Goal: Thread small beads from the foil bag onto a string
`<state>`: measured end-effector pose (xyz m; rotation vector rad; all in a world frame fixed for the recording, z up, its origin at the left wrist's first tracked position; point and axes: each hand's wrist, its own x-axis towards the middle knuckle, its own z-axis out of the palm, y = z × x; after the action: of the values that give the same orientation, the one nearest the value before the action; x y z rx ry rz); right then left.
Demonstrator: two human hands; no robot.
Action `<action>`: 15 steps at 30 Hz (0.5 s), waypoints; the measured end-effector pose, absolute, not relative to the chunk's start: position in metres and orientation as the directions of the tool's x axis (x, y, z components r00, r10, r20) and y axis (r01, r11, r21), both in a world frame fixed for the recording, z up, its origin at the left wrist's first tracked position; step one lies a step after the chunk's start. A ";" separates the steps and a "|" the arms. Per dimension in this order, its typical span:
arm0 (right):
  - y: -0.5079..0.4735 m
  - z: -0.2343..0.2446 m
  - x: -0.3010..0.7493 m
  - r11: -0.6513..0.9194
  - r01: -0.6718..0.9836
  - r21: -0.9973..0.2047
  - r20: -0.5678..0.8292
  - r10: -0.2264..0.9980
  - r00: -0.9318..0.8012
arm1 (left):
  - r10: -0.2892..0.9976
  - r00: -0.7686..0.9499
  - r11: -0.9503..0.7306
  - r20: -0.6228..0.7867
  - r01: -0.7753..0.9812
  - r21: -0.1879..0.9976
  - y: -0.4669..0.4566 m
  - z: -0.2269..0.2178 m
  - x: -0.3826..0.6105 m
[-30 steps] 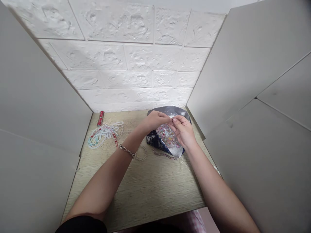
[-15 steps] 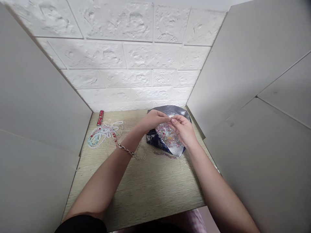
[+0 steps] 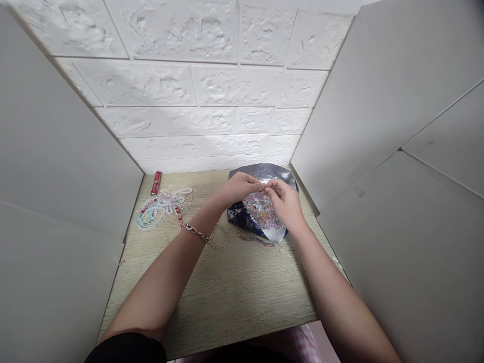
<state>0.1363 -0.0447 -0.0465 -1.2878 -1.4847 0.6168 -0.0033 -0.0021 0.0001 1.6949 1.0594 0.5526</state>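
My left hand (image 3: 241, 189) and my right hand (image 3: 285, 201) meet fingertip to fingertip over an open bag (image 3: 236, 217) with a silvery lining and dark blue patterned outside. Loose small beads (image 3: 260, 209) in pink, red, yellow and clear colours lie in it. Both hands are closed in a pinch. A faint thin strand shows at the right fingertips; what the left fingers hold is too small to make out. Close below the bag lies a short string of purplish beads (image 3: 260, 242). Partly behind my left forearm is a loop of clear beads (image 3: 219, 246).
On the left of the wooden tabletop (image 3: 227, 297) lie tangled bead strings (image 3: 161, 207) in white, pale blue and red. A small red cylinder (image 3: 156, 183) is behind them. A white brick-patterned wall (image 3: 215, 121) closes the back, and grey panels flank both sides.
My right hand has turned slightly, its fingers now more curled and drawn together at the pinch. My left hand stays almost where it was. The bag and bead strings have not moved.
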 end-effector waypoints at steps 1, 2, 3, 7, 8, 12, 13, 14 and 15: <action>-0.046 -0.046 0.136 0.321 0.472 -0.821 0.406 0.910 0.088 | 0.852 0.511 -0.108 -0.118 0.390 0.915 -0.002 0.000 -0.003; -0.046 -0.045 0.136 0.344 0.533 -0.773 0.445 0.893 0.068 | 0.851 0.513 -0.117 -0.113 0.394 0.912 -0.003 0.000 -0.003; -0.047 -0.044 0.136 0.362 0.579 -0.731 0.474 0.879 0.048 | 0.850 0.515 -0.122 -0.110 0.397 0.910 -0.003 0.000 -0.003; -0.047 -0.043 0.136 0.384 0.644 -0.661 0.515 0.857 0.018 | 0.846 0.508 -0.079 -0.161 0.418 0.905 -0.003 0.004 -0.003; -0.047 -0.043 0.137 0.384 0.640 -0.666 0.518 0.855 0.026 | 0.841 0.510 -0.062 -0.180 0.421 0.905 -0.003 0.005 -0.003; -0.047 -0.044 0.137 0.382 0.572 -0.726 0.515 0.853 0.084 | 0.822 0.533 -0.042 -0.202 0.410 0.911 -0.003 0.006 -0.002; -0.046 -0.044 0.137 0.381 0.542 -0.749 0.509 0.855 0.101 | 0.816 0.542 -0.047 -0.200 0.408 0.912 -0.003 0.006 -0.002; -0.046 -0.044 0.137 0.377 0.508 -0.775 0.497 0.859 0.120 | 0.811 0.551 -0.053 -0.198 0.405 0.913 -0.003 0.005 -0.002; -0.045 -0.045 0.137 0.368 0.467 -0.804 0.478 0.867 0.141 | 0.805 0.560 -0.057 -0.196 0.401 0.914 -0.003 0.005 -0.002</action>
<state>0.1368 -0.0452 -0.0447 -1.2627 -1.4952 0.4431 -0.0024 -0.0026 0.0053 1.6719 1.0229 0.4487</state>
